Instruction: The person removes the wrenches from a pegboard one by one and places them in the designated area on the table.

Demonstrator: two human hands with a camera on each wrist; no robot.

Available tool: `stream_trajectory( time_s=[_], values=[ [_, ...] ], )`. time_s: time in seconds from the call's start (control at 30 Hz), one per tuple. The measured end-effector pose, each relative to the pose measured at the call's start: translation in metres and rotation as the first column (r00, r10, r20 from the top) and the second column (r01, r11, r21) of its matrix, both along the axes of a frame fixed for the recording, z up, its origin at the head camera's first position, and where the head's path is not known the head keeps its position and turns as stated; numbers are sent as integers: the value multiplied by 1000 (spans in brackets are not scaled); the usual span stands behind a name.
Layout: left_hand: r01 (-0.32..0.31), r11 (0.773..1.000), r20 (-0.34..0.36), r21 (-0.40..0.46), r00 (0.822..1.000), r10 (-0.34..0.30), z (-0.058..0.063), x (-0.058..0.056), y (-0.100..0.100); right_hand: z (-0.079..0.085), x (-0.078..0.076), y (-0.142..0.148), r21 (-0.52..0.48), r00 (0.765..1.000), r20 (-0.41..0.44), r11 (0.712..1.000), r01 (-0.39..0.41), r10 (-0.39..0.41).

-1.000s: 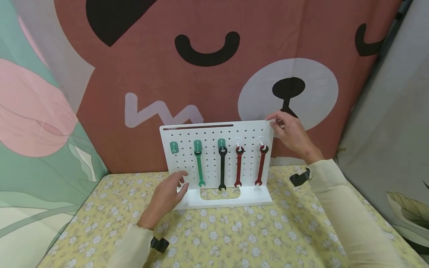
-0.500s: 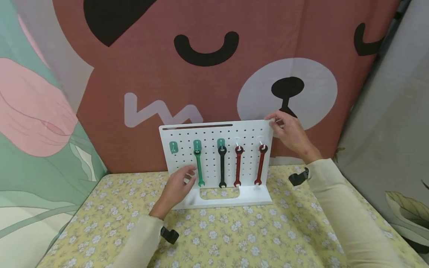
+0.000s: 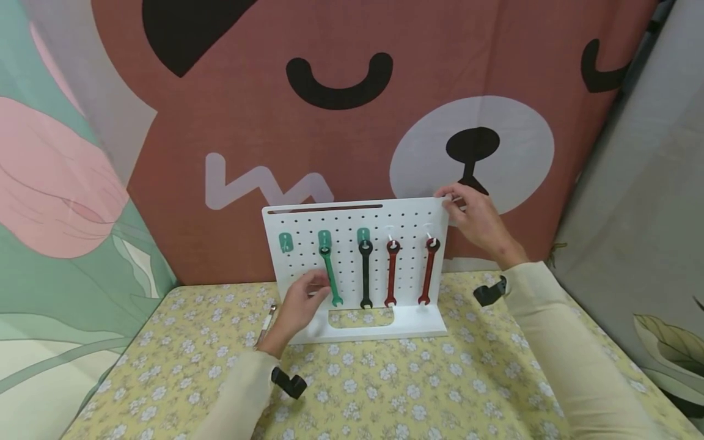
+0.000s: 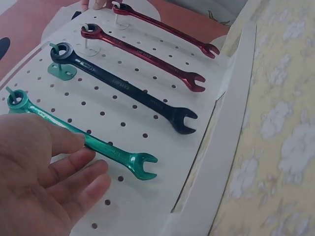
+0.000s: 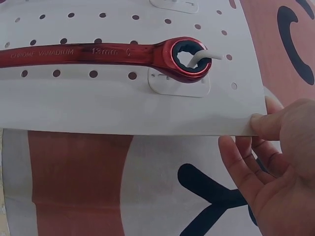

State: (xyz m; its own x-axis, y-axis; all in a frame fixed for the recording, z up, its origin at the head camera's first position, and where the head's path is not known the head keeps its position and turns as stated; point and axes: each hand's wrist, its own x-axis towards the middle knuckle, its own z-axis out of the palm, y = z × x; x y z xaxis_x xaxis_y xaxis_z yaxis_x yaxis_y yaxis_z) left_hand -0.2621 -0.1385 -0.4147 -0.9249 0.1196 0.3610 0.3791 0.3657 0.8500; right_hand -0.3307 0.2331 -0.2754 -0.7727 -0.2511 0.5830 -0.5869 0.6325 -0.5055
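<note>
A white pegboard (image 3: 352, 263) stands upright on its base. My left hand (image 3: 302, 302) is at the green combination wrench (image 4: 106, 147), its fingertips right at the shank, other fingers loosely bent. That wrench hangs by its ring end from a green hook, its open end tilted right. Beside it hang a black wrench (image 3: 365, 275) and two red wrenches, one in the middle right (image 3: 392, 275) and one near the right edge (image 5: 98, 54), marked 13mm. My right hand (image 3: 478, 217) pinches the board's top right corner, thumb (image 5: 268, 125) on the front.
A green hook (image 3: 286, 242) sits at the board's far left. Left of my left wrist, a slim silver metal piece (image 3: 267, 319) lies on the flowered tablecloth (image 3: 352, 391), partly hidden. Behind the board hangs a brown printed cloth (image 3: 231, 244).
My left hand has moved right and up to the green wrench, whose lower end has swung right. The silver piece has come into view behind the wrist. My right hand stays at the corner.
</note>
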Motion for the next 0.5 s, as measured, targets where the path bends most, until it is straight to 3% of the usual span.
stream_trajectory(
  time_s=[0.27,0.5],
  values=[
    [-25,986,123,164,992,5,-1,-6,15,-2,0,-1,-27,1000,9,1000,11,-11],
    [-38,976,185,215,983,-2,-2,-5,21,-1,1,-1,-20,1000,14,1000,15,-15]
  ],
)
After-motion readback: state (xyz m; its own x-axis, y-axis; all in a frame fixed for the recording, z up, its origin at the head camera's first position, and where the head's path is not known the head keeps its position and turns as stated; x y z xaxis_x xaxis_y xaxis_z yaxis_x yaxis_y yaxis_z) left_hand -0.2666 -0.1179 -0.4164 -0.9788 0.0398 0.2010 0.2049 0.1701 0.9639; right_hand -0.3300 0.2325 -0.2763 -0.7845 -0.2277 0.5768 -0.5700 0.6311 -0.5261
